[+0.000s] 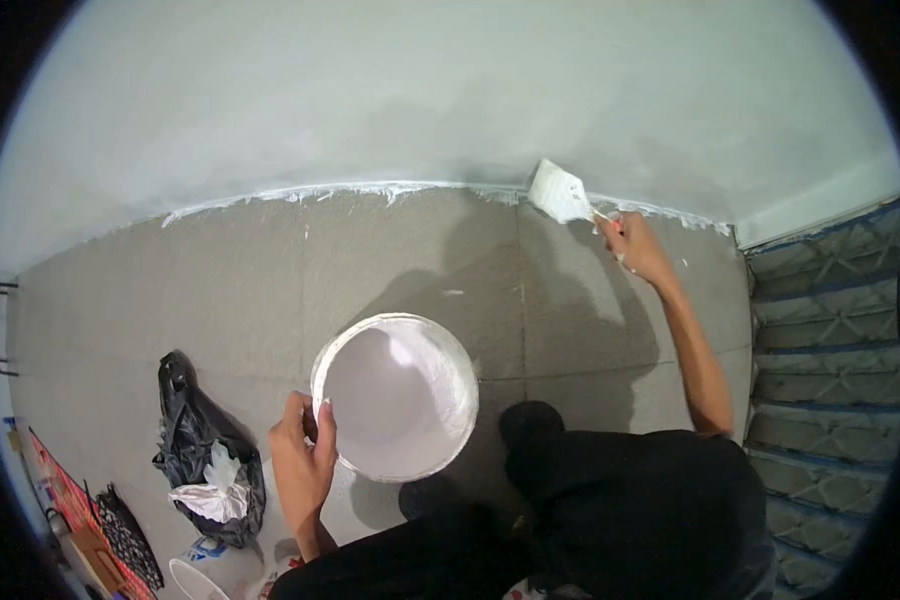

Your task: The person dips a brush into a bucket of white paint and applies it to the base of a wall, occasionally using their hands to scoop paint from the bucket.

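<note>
My left hand [306, 452] grips the near-left rim of a white bucket [470, 385], thumb on the inside and fingers outside. Pale paint or a similar white coating lines the bucket's inner wall. Out to the right, my right hand [637, 245] is closed around the handle of a paintbrush [560, 192] whose wide head is covered in white. The brush head lies at the line where the pale wall [370, 90] meets the tiled floor [240, 290]. Ragged white paint marks run along that line on the floor.
A black plastic bag [205, 410] with a white bag [217, 490] on it lies at left. Another white bucket [215, 572] stands below it. Items rest on a red mat [55, 470] farther left. A metal folding gate [825, 340] borders the right side.
</note>
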Motion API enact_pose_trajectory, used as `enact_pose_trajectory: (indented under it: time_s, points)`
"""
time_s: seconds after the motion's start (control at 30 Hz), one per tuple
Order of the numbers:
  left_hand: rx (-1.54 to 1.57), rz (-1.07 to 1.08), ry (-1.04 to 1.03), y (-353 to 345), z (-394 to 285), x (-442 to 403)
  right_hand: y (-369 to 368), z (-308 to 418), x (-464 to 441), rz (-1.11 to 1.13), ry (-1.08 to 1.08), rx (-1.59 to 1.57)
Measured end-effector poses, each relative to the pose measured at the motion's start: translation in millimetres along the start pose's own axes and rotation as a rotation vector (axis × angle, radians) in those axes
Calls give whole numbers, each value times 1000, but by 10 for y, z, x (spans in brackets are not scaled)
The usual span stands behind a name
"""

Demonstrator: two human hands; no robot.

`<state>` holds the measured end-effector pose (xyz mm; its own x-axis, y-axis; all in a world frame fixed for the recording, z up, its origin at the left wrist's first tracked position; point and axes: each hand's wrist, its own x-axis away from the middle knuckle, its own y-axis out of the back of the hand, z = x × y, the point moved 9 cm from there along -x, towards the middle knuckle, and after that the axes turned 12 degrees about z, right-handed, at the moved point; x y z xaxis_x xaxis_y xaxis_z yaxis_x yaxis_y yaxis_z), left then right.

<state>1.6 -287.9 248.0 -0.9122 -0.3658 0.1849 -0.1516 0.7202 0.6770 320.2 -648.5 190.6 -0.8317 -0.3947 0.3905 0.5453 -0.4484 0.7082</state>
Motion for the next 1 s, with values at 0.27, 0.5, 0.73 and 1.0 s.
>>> enact_pose_trajectory:
  time_s: [0.27,0.5,0.73,1.0]
  points:
    - [43,-16,8,-7,36,-6,98,526,-371,-59,311,921]
    - [-10,-8,-32,-9,10,9,-216,607,-764,-17,383,1107]
    - [11,-10,-19,-9,15,9,-191,690,-666,-113,269,1123]
    - [43,-12,1,-27,85,14,-336,1008,-156,-182,263,1058]
